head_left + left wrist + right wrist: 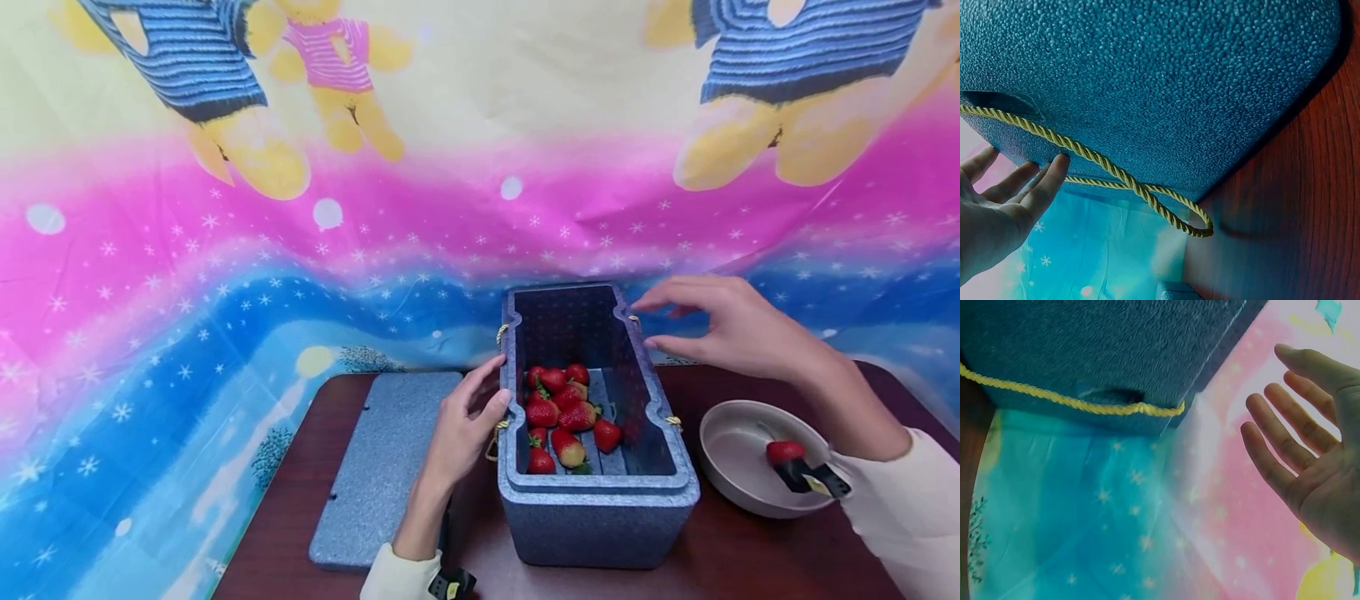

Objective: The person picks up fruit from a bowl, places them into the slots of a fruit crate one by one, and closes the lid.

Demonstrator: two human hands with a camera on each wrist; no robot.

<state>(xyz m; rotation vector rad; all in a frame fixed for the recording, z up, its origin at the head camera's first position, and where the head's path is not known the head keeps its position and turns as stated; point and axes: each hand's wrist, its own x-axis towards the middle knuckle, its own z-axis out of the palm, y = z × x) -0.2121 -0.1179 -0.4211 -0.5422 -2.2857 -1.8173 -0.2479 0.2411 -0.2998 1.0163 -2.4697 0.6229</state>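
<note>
A grey-blue speckled foam box (600,531) stands lidless on the table, with several red strawberries (576,415) on its floor. My left hand (457,433) is at the box's left side, fingertips right at the wall near the rim. In the left wrist view its fingers are spread and reach the wall beside a gold rope handle (1104,164). Beyond the right rim my right hand (723,325) hovers, thumb apart from the loosely bent fingers and nothing between them. The right wrist view shows that palm bare, away from the box and its gold rope (1054,397).
The flat foam lid (390,467) lies left of the box on the dark red-brown table (273,508). A beige round bowl (738,429) sits to the right, with one strawberry (785,452) in it, partly behind my right wrist strap. A printed cloth (465,217) hangs behind the table.
</note>
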